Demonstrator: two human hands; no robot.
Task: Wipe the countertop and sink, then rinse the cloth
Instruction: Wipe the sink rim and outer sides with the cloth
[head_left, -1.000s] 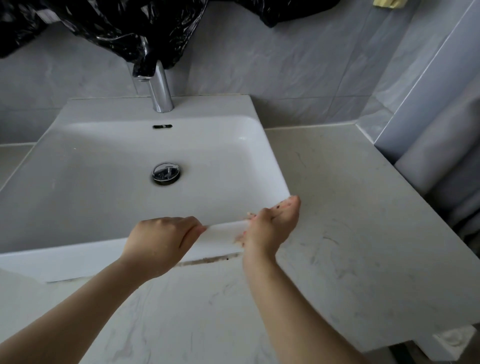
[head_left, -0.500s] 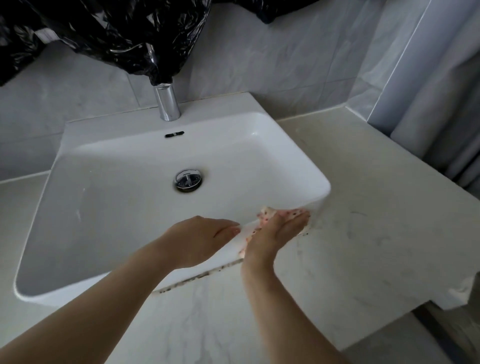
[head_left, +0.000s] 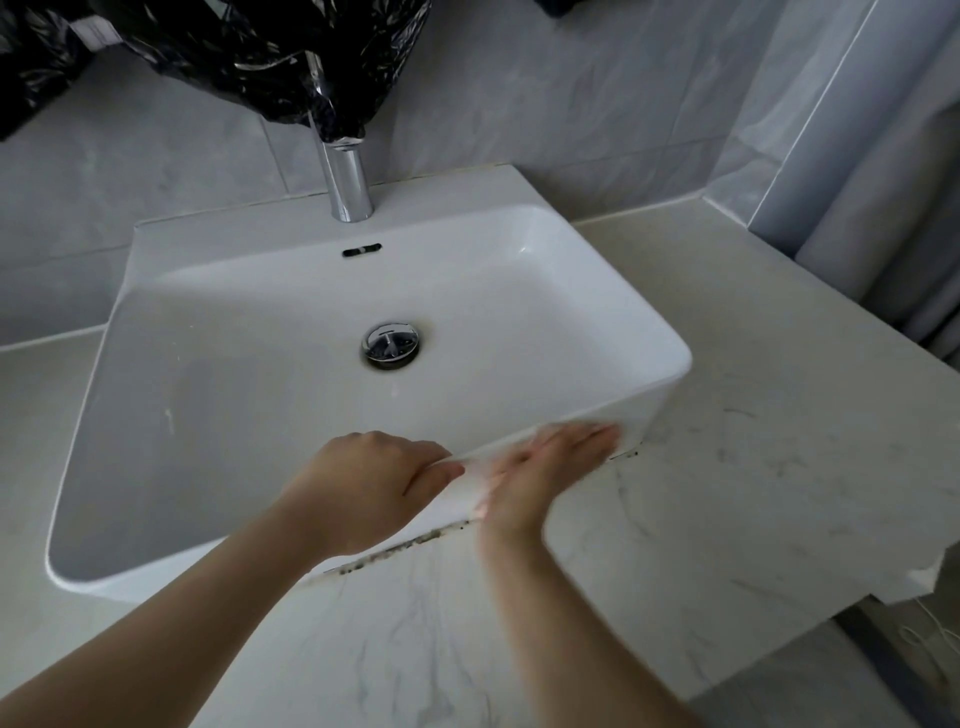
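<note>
The sink (head_left: 218, 395), a white square basin, sits on the pale veined counter (head_left: 753, 467), turned so that its near right corner points toward the counter's right edge. Both hands are at its front wall. The right hand (head_left: 550, 467) lies flat against the outside of that wall just short of the corner, its fingers (head_left: 592, 439) straight and pressed together, pointing up and to the right; it is smeared with blur, and the cloth cannot be made out there, so where it lies I cannot tell. The left hand (head_left: 363, 488) is just beside it on the left, knuckles up, over the front rim; its fingers are curled and close together, tips toward the right hand; whether they pinch the rim, a bit of cloth or nothing I cannot tell. Both forearms come in from the bottom edge, bare.

Under the front wall, where sink meets counter, runs a dark speckled grime line (head_left: 405, 545); a shorter stretch of it shows past the right hand, by the corner. Inside the basin are a chrome drain (head_left: 390, 344), ringed with a dark stain, and an overflow slot (head_left: 362, 251) in the back wall. Behind stands a chrome tap (head_left: 348, 182) on the sink's back ledge; its top is wrapped in a black bag (head_left: 249, 52) that hangs across the upper left. The wall (head_left: 519, 104) is grey tile; at the far right hangs a grey curtain (head_left: 904, 208). The counter's near right corner (head_left: 924, 577) looks ragged.
</note>
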